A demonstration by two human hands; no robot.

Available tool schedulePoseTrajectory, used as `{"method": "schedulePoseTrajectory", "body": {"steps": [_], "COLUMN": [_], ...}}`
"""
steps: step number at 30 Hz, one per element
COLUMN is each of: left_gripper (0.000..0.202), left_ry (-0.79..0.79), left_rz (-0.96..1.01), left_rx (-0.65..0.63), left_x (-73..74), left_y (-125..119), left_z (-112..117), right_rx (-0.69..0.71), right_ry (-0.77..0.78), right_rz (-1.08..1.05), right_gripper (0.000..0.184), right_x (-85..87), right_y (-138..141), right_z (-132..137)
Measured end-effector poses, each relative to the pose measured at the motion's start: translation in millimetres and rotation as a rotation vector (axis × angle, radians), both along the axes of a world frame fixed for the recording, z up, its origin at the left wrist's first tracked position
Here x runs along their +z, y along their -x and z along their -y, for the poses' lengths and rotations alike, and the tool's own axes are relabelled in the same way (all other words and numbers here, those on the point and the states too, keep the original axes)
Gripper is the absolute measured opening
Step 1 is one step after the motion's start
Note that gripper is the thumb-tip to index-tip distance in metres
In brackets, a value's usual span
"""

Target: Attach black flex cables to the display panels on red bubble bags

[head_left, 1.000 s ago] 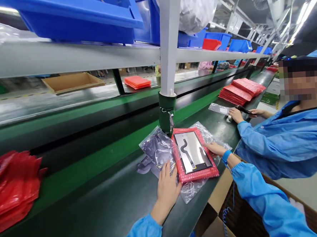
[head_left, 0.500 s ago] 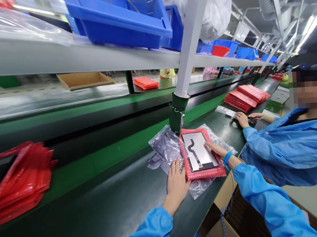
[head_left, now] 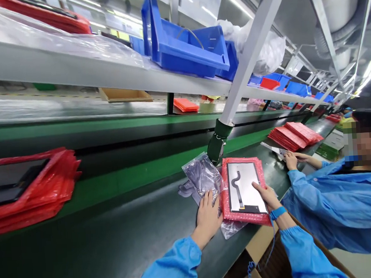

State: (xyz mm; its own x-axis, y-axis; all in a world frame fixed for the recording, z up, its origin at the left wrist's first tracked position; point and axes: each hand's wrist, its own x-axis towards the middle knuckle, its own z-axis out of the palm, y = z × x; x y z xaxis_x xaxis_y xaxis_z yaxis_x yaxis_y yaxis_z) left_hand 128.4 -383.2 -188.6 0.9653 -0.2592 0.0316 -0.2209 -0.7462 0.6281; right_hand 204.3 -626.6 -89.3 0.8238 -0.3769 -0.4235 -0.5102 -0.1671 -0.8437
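A display panel with a silver back and a dark curved ribbon cable lies on a red bubble-wrap bag. My right hand grips both at their right edge, thumb on top of the panel and fingers underneath. Left of them, my left hand rests with fingers stretched out on the lower end of clear plastic bags holding greyish parts. It is beside the bubble-wrap bag's left edge. Another clear bag sticks out beneath the bubble wrap.
A post wrapped in green stands behind the bags. Red bubble-wrap bags with a panel on top lie at left; more red bags are stacked at right. A co-worker in blue handles a clear strip. Blue bins sit overhead.
My right hand has closed around the right edge of the panel and bubble-wrap bag, which now seem slightly raised. The left hand stays on the clear bags. The view has shifted.
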Motion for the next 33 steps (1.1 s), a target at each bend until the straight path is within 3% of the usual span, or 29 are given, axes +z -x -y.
{"method": "schedulePoseTrajectory", "body": {"steps": [6,11,14,18,20,22,24,26,33], "left_gripper": [0.057,0.06,0.077,0.108,0.103,0.088,0.084,0.089,0.076], "left_ry": [0.225,0.586,0.857,1.173,1.322,1.389,1.357,1.304,1.267], "left_rz": [-0.039,-0.13,-0.404,-0.8,-0.757,-0.575,-0.451,-0.446,-0.449], "left_rx": [0.061,0.006,-0.065,-0.123,-0.037,0.113,0.264,0.399,0.84], "left_x": [7.5,38.3,61.7,90.2,98.8,100.7,96.0,87.3,59.3], "left_y": [2.7,6.0,14.0,31.4,40.1,48.9,58.7,69.6,110.1], "left_z": [4.2,-2.9,-11.2,-26.5,-36.2,-47.6,-60.8,-75.3,-139.0], "right_rx": [-0.14,-0.207,-0.315,-0.401,-0.234,0.029,0.239,0.397,0.742], "right_ry": [-0.103,-0.282,-0.416,-0.511,-0.475,-0.41,-0.343,-0.298,-0.249], "right_rz": [-0.006,0.024,-0.039,-0.038,-0.104,-0.182,-0.214,-0.195,0.027], "right_gripper": [0.048,0.051,0.051,0.046,0.052,0.064,0.073,0.072,0.057], "right_x": [30.1,20.7,2.2,-15.0,-14.7,-10.2,-6.2,-6.8,-29.7], "right_y": [47.9,99.8,124.3,138.3,139.2,137.2,133.2,128.7,131.1], "right_z": [37.2,66.1,53.7,6.5,-19.2,-42.5,-63.7,-84.3,-163.9]}}
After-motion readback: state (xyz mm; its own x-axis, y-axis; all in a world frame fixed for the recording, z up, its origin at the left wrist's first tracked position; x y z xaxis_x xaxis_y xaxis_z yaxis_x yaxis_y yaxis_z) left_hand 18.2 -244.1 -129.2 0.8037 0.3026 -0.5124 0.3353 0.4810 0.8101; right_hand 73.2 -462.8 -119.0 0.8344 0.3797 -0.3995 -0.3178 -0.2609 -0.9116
